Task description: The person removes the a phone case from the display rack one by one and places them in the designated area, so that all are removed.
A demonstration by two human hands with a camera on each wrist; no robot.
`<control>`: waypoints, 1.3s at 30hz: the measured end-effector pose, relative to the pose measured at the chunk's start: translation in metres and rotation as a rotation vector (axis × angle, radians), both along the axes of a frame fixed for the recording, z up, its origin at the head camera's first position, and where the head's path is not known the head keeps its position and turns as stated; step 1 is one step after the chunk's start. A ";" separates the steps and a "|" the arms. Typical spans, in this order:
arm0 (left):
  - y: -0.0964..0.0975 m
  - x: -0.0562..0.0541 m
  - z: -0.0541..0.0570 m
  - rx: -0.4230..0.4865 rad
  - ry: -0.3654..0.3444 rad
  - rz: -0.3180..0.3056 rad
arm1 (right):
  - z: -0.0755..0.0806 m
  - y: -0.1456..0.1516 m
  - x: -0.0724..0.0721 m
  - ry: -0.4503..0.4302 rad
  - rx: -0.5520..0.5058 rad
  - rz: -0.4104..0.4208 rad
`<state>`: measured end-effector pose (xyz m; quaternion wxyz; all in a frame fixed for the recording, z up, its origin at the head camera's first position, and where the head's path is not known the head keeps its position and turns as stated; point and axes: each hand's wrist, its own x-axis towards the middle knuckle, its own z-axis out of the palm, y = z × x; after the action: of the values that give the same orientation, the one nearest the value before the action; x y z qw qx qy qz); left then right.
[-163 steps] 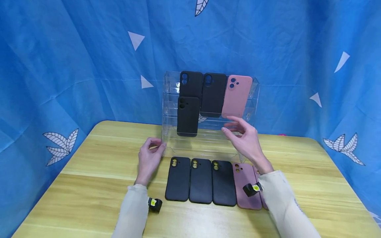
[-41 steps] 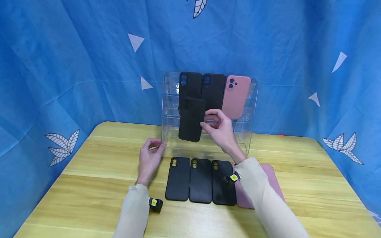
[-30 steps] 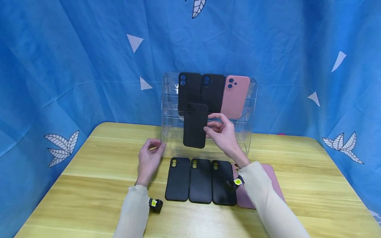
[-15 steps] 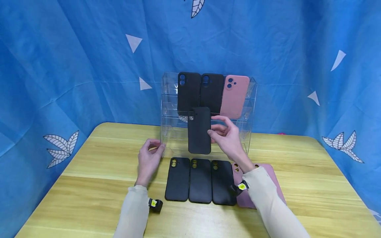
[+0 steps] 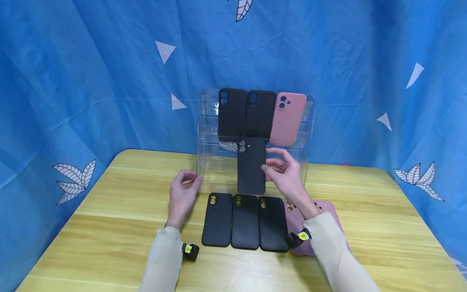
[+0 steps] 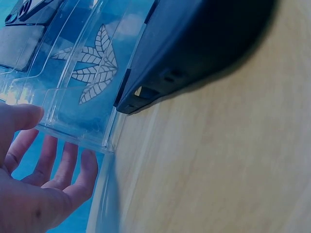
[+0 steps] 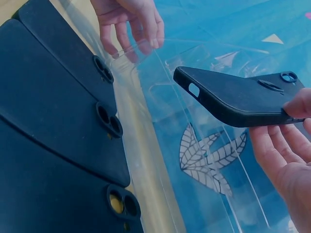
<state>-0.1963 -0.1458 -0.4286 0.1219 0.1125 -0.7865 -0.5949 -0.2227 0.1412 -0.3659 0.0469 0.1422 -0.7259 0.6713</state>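
Note:
My right hand [image 5: 288, 176] pinches a black phone case [image 5: 251, 167] by its right edge, thumb on the near face and fingers behind. The case is upright, in front of the clear tiered display rack [image 5: 219, 164]; in the right wrist view its camera cutout [image 7: 288, 76] and a port opening show. With thumb and fingers on either side, my left hand [image 6: 48, 189] grips the rack's left side edge. On the rack's upper tier stand two black phone cases [image 5: 232, 113] [image 5: 259, 115] and a pink phone case [image 5: 289, 119].
Before the rack, three black phone cases [image 5: 217, 221] [image 5: 245, 223] [image 5: 273, 225] lie side by side on the wooden table [image 5: 109, 227]. Pink phone cases [image 5: 296, 221] lie to their right, partly under the right forearm. A blue patterned curtain [image 5: 109, 73] hangs behind.
About five seconds ago the black case stood on the rack at left, the right hand empty. The right hand now holds it, having moved it right and down. The left hand stayed put.

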 end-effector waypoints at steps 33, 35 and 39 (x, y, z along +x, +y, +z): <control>0.000 -0.002 0.000 0.031 0.011 0.000 | -0.011 0.042 0.020 -0.053 0.063 -0.112; 0.000 -0.002 0.000 0.027 0.007 0.001 | -0.011 0.045 0.022 -0.057 0.050 -0.115; 0.000 -0.001 0.000 0.020 0.002 0.000 | -0.010 0.052 0.026 -0.056 0.038 -0.121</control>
<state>-0.1976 -0.1456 -0.4288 0.1216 0.1133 -0.7803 -0.6029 -0.1967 0.1927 -0.3756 0.0645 0.0801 -0.7468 0.6571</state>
